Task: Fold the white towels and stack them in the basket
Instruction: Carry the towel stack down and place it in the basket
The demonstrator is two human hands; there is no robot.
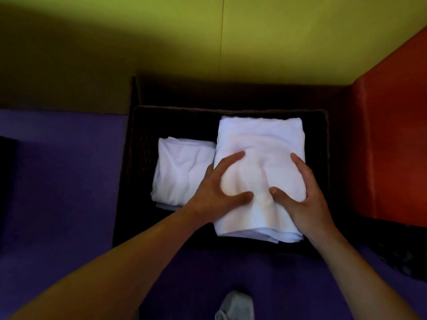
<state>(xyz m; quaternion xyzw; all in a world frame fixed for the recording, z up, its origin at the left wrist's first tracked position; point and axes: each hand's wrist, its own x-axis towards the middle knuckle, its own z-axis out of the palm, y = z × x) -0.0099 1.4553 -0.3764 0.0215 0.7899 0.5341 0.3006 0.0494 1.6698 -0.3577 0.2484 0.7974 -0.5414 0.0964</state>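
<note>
A dark woven basket (143, 144) stands on the floor in front of me. Inside it on the left lies a folded white towel (180, 172). Over the right half is a larger folded white towel (261, 139), several layers thick. My left hand (217, 190) grips its left edge, thumb on top and fingers spread. My right hand (305, 195) holds its right edge the same way. The towel's near edge hangs over the basket's front rim.
A purple surface (57, 192) lies to the left and in front of the basket. A red block (392, 146) stands to the right. A yellow-green wall (208, 38) rises behind. A grey-white sock (235, 306) shows at the bottom.
</note>
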